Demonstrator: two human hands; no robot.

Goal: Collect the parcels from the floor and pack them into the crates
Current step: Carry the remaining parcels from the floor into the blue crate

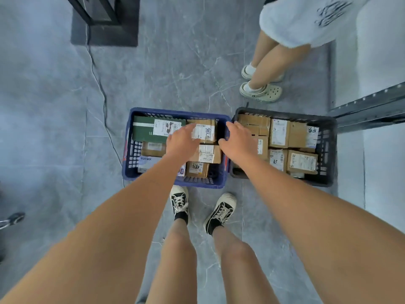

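Note:
Two crates stand side by side on the grey floor in front of my feet. The blue crate (129, 150) holds several parcels, among them a green box (144, 131) and a brown box with a handwritten label (207, 130). The black crate (327, 150) is filled with several brown cardboard parcels (302, 161). My left hand (182, 142) reaches into the blue crate with fingers stretched over the labelled brown box, touching it. My right hand (237, 141) hovers over the gap between the two crates, fingers relaxed, holding nothing.
Another person's legs in pale clogs (262, 92) stand just beyond the black crate. A dark metal rail (370, 110) juts in from the right. A black stand base (107, 29) and a cable (103, 95) lie at the back left.

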